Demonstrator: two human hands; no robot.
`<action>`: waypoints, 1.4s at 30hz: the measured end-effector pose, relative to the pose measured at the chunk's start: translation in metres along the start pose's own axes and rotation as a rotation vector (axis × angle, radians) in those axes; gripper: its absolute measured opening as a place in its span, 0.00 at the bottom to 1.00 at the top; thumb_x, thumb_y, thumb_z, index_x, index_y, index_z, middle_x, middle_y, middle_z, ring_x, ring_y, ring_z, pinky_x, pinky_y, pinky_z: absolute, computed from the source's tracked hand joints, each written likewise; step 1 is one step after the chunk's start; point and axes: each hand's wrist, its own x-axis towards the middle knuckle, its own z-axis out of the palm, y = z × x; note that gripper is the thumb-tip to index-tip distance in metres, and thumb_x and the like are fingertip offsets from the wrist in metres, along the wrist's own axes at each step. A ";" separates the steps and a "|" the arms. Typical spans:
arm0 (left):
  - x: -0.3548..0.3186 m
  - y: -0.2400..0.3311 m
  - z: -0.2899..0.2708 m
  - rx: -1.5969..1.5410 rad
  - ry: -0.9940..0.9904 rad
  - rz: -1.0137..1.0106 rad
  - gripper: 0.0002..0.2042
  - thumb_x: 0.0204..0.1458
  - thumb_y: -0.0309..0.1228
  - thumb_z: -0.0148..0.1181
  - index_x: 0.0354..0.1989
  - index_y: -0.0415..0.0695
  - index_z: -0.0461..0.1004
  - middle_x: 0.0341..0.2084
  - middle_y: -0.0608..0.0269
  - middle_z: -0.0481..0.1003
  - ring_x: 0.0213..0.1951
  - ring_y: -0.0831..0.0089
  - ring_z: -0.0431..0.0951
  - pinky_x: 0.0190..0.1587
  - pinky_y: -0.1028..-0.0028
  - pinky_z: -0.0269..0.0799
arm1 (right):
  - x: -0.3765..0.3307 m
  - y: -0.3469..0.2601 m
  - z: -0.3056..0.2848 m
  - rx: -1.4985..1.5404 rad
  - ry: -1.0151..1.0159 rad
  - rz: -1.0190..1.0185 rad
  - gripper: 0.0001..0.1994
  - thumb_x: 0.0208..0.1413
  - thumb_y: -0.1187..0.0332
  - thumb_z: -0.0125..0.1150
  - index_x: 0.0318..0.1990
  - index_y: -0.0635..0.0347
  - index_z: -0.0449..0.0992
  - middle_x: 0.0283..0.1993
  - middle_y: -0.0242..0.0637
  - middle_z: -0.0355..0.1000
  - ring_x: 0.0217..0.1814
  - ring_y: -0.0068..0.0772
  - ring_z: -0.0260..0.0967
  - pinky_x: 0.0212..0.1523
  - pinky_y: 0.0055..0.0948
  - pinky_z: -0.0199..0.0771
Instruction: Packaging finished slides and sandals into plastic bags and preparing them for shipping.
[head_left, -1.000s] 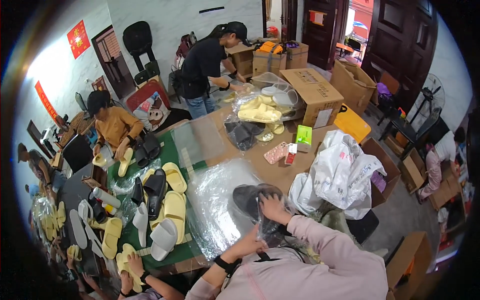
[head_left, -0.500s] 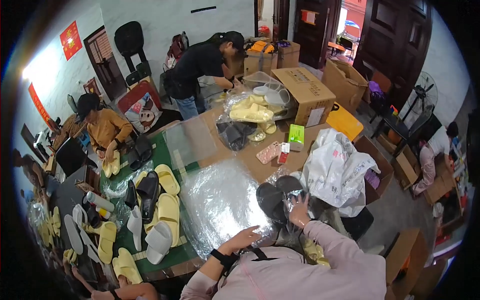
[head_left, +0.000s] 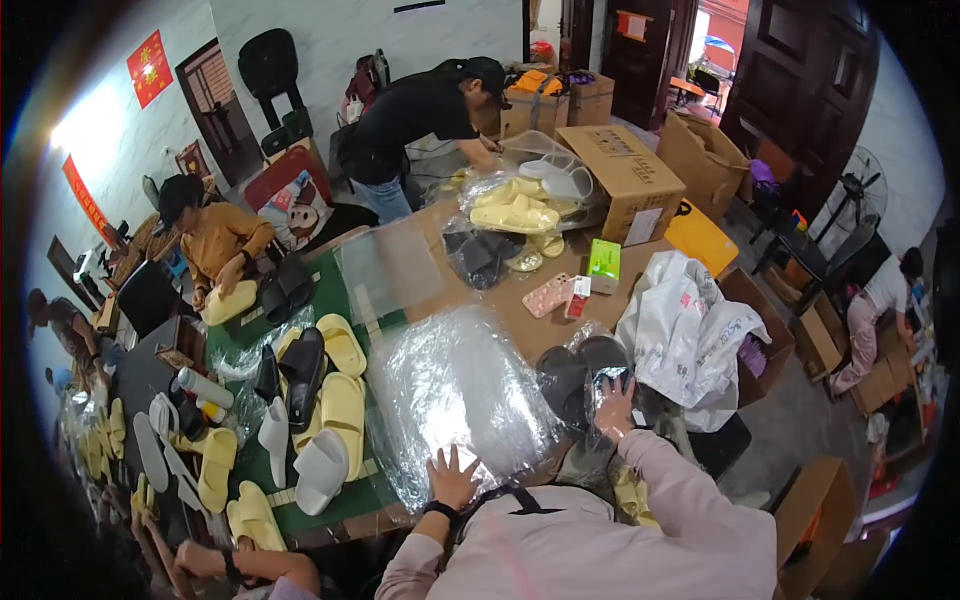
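**Both hands unclenched: left on loose plastic, right on dark slippers**

From my remote view, my left hand (head_left: 453, 482), at lower centre, has its fingers spread on the near edge of the clear plastic sheets (head_left: 465, 395); the flat palm seems to stop them sliding. My right hand (head_left: 613, 408), right of it, is also open, resting on the near part of the right-hand one of two dark slippers (head_left: 562, 380). They sit side by side just right of centre, with shiny clear film about them; I judge the hand is pressing that film down or steadying the pair. I can't tell whether the film encloses both.

Left of the plastic, yellow slippers (head_left: 342, 415) lie heaped with black and pale ones, likely grouped within reach. A crumpled white sack (head_left: 680, 330) stands to the right. Farther up are a pink phone (head_left: 549, 297) and a green box (head_left: 604, 262), perhaps set aside there. Beyond, a cardboard carton (head_left: 618, 185) stands near bagged footwear (head_left: 515, 212), and at upper centre a co-worker in black (head_left: 415, 140) bends forward.
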 end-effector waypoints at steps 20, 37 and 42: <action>-0.016 -0.037 0.020 -0.134 0.155 -0.453 0.28 0.42 0.40 0.55 0.54 0.46 0.62 0.54 0.39 0.57 0.55 0.45 0.57 0.55 0.53 0.52 | -0.010 0.032 -0.016 0.349 -0.732 -0.382 0.13 0.49 0.61 0.49 0.30 0.59 0.77 0.35 0.44 0.74 0.36 0.43 0.72 0.37 0.35 0.69; -0.051 -0.080 -0.063 -0.617 0.813 -0.366 0.28 0.49 0.32 0.53 0.57 0.34 0.51 0.54 0.40 0.55 0.56 0.45 0.54 0.56 0.55 0.51 | -0.001 -0.223 -0.050 0.466 -0.424 -0.849 0.32 0.47 0.60 0.54 0.61 0.51 0.51 0.66 0.43 0.45 0.65 0.53 0.45 0.59 0.49 0.52; -0.072 -0.151 -0.083 -0.453 0.917 -1.008 0.31 0.50 0.34 0.52 0.60 0.37 0.48 0.54 0.40 0.55 0.53 0.47 0.57 0.56 0.58 0.53 | -0.001 -0.237 -0.034 0.355 -0.533 -0.753 0.32 0.47 0.58 0.53 0.62 0.47 0.51 0.67 0.40 0.43 0.66 0.50 0.45 0.57 0.58 0.51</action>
